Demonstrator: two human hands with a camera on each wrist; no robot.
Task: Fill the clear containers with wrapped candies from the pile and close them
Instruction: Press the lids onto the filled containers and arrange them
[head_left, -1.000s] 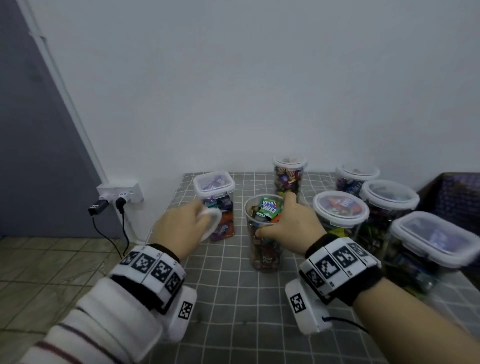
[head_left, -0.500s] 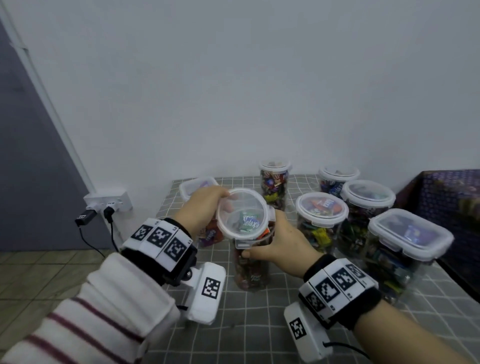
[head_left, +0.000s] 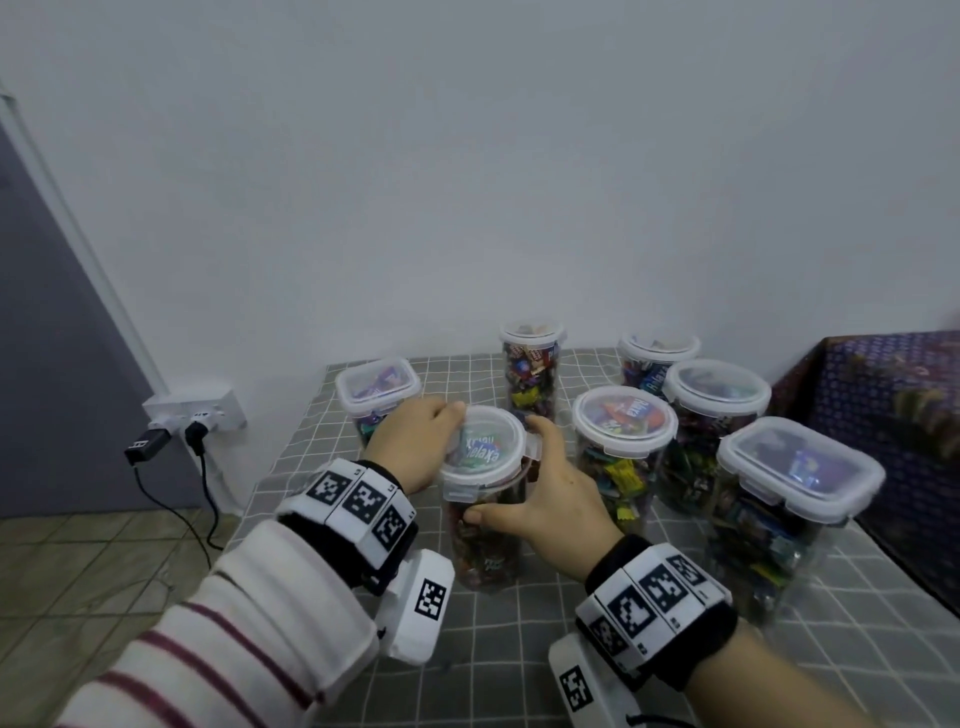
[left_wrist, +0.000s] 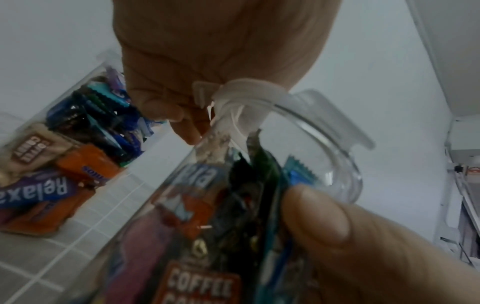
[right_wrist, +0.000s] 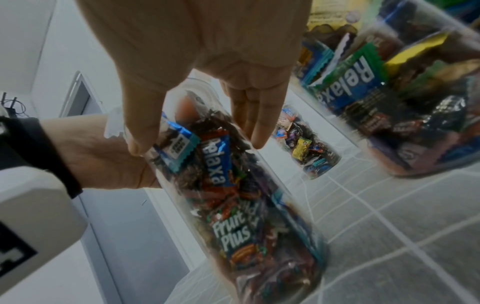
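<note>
- Left hand (head_left: 415, 447): the fingers curl over the far-left edge of the round translucent white lid (head_left: 488, 441). The thumb sits at the lid's near-left side. In the left wrist view, the fingertips (left_wrist: 182, 115) bear on a lid latch tab and the rim.
- Right hand (head_left: 550, 493): the thumb (head_left: 483, 514) lies across the near side of the tall clear cylindrical container (head_left: 485, 540), just below the lid. The fingers wrap round its right side. In the right wrist view, thumb and fingers are clamped on the container wall from opposite sides.
- Lid: it sits on top of the container, tilted slightly. Whether its latches are engaged cannot be confirmed; the left wrist view is blurred at the rim.
- Container: it stands upright on the grey grid-patterned tablecloth (head_left: 519, 649), near the left edge of the table. It is packed to the top with wrapped candies (right_wrist: 221, 164) in mixed colours.
- Surroundings: six other lidded clear containers filled with candies stand farther back and to the right. A square lidded one (head_left: 378, 389) stands far left, just behind the left hand. A large rectangular lidded one (head_left: 795, 478) stands near right.
- Wall: a white power socket (head_left: 195, 410) with black plugs is to the left of the table.
</note>
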